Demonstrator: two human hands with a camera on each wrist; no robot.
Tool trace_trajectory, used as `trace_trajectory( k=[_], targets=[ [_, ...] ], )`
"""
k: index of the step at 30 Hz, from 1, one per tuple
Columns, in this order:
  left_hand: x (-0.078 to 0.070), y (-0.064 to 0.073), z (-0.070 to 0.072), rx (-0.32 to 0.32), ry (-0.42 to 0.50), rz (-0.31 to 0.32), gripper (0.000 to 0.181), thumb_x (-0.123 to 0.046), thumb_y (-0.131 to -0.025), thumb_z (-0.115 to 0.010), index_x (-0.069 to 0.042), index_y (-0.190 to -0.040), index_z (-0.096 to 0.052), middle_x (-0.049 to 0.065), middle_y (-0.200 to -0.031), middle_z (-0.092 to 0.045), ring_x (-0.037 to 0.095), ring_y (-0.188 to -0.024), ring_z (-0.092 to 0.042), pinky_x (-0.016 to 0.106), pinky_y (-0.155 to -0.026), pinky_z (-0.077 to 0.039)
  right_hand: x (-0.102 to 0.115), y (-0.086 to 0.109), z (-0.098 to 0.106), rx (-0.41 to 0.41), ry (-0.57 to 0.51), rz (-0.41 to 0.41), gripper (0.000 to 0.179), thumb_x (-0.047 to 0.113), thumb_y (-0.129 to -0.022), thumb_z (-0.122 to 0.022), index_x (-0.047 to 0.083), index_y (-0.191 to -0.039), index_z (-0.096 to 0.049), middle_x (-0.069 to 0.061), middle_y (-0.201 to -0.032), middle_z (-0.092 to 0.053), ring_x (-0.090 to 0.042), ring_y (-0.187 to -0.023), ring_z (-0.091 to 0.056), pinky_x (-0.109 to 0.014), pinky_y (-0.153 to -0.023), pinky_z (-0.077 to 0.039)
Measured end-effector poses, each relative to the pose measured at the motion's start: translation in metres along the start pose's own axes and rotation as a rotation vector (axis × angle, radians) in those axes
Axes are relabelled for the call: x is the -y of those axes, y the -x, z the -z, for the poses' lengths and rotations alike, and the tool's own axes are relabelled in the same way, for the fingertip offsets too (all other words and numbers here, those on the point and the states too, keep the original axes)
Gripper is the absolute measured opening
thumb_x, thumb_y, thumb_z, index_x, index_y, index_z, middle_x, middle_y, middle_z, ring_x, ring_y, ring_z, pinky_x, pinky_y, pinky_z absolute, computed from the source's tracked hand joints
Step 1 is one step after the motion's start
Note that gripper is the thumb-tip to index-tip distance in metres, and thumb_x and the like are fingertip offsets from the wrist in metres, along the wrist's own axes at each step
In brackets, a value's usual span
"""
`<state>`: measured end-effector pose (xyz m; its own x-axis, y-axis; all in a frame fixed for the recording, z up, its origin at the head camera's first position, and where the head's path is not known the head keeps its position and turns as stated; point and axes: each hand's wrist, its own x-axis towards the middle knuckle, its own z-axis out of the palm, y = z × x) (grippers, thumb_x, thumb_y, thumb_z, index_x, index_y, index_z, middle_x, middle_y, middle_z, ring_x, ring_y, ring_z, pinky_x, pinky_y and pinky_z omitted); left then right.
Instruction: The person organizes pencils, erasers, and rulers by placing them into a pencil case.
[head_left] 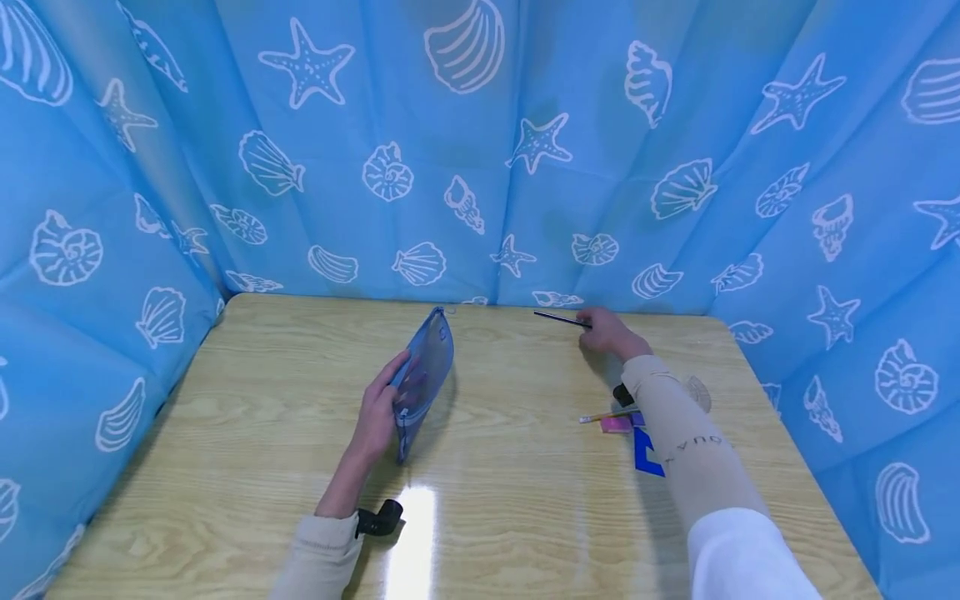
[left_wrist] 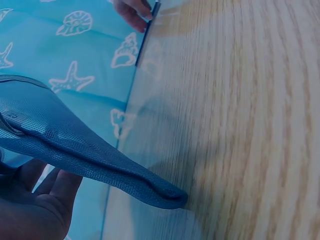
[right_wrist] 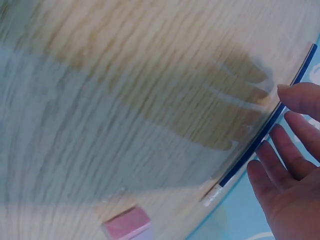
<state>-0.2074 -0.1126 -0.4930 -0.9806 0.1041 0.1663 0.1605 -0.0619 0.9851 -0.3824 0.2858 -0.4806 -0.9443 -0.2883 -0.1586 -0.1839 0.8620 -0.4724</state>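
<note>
1. Dark pencil [head_left: 558,318] — in my right hand [head_left: 603,331], thumb on one side, fingers on the other, looks like a pinch; near the table's far edge. Pale end sticks out past my little finger in the right wrist view. Contact with the table: can't tell.
2. Blue mesh pouch [head_left: 437,354] — gripped by my left hand [head_left: 377,417], off its right side, standing on edge, tilted.
3. Doing it well, my judgement: pinch nearer the pencil's middle so it won't swivel; firm left grip, but no squashing, as soft mesh probably folds easily. Mind the right sleeve [head_left: 667,400] over the loose items.
4. Pouch contents: unclear; pinkish patches show through, maybe just fingers. Can't tell whether the zip is undone.
5. Nearer me than my right hand, by that sleeve: yellow pencil [head_left: 598,417], pink eraser [head_left: 615,426], blue drawing template [head_left: 643,454], clear protractor [head_left: 699,393].
6. Under it all: wooden table [head_left: 247,433]. Beyond both hands: shell-print curtain [head_left: 465,267].
</note>
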Motion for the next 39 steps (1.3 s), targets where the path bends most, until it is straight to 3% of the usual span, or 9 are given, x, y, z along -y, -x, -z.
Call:
trace_trajectory(
  k=[4, 8, 13, 21, 26, 30, 39],
  targets=[
    [-0.001, -0.001, 0.0, 0.002, 0.005, 0.0, 0.06, 0.002, -0.097, -0.022, 0.001, -0.157, -0.032, 0.026, -0.156, -0.042, 0.048, -0.138, -0.047, 0.064, -0.11, -0.041, 0.002, -0.002, 0.0, -0.002, 0.058, -0.001, 0.048, 0.003, -0.088, -0.062, -0.015, -0.132, -0.055, -0.034, -0.13, -0.059, -0.047, -0.124, -0.054, -0.056, -0.11, -0.044],
    [-0.001, 0.0, 0.0, 0.004, 0.006, 0.009, 0.061, 0.001, -0.097, -0.022, 0.001, -0.157, -0.031, 0.026, -0.156, -0.042, 0.048, -0.138, -0.046, 0.064, -0.111, -0.039, 0.002, -0.003, -0.003, -0.011, 0.028, -0.003, 0.034, 0.005, -0.09, -0.066, -0.012, -0.119, -0.062, -0.028, -0.113, -0.065, -0.04, -0.106, -0.061, -0.051, -0.097, -0.052],
    [0.0, 0.0, 0.0, 0.005, 0.025, 0.01, 0.062, 0.001, -0.096, -0.021, 0.0, -0.157, -0.031, 0.026, -0.156, -0.041, 0.049, -0.138, -0.045, 0.065, -0.111, -0.039, 0.001, -0.002, -0.008, -0.016, -0.025, -0.014, 0.023, 0.005, -0.092, -0.067, -0.009, -0.11, -0.064, -0.022, -0.103, -0.066, -0.032, -0.096, -0.061, -0.043, -0.087, -0.053],
    [-0.003, 0.002, 0.001, -0.014, 0.031, 0.011, 0.064, 0.001, -0.094, -0.023, 0.001, -0.156, -0.033, 0.028, -0.155, -0.043, 0.051, -0.136, -0.047, 0.065, -0.11, -0.041, 0.016, 0.002, -0.013, 0.019, 0.071, 0.074, 0.01, 0.0, -0.09, -0.065, -0.007, -0.096, -0.069, -0.017, -0.092, -0.068, -0.027, -0.085, -0.061, -0.039, -0.08, -0.053],
    [-0.004, 0.002, 0.001, -0.022, -0.004, 0.012, 0.064, 0.001, -0.094, -0.023, -0.001, -0.156, -0.034, 0.026, -0.155, -0.043, 0.05, -0.136, -0.048, 0.065, -0.108, -0.042, 0.025, 0.001, -0.013, 0.093, 0.129, 0.074, 0.012, 0.005, -0.085, -0.069, -0.002, -0.094, -0.07, -0.011, -0.09, -0.068, -0.022, -0.082, -0.059, -0.035, -0.077, -0.052],
    [-0.003, 0.002, 0.0, -0.013, 0.015, 0.024, 0.063, 0.0, -0.094, -0.023, 0.0, -0.157, -0.032, 0.026, -0.156, -0.042, 0.05, -0.137, -0.046, 0.064, -0.11, -0.04, 0.025, 0.003, -0.013, 0.107, 0.135, 0.068, 0.015, 0.008, -0.084, -0.07, -0.001, -0.095, -0.067, -0.01, -0.089, -0.065, -0.022, -0.081, -0.057, -0.034, -0.075, -0.051],
    [-0.004, 0.004, 0.0, -0.019, -0.008, 0.036, 0.062, 0.0, -0.096, -0.023, -0.003, -0.157, -0.033, 0.025, -0.156, -0.043, 0.049, -0.136, -0.048, 0.064, -0.11, -0.042, 0.03, 0.009, -0.01, 0.12, 0.025, 0.096, 0.036, 0.003, -0.087, -0.067, -0.009, -0.12, -0.06, -0.017, -0.097, -0.066, -0.025, -0.086, -0.061, -0.036, -0.078, -0.055]
  ],
)
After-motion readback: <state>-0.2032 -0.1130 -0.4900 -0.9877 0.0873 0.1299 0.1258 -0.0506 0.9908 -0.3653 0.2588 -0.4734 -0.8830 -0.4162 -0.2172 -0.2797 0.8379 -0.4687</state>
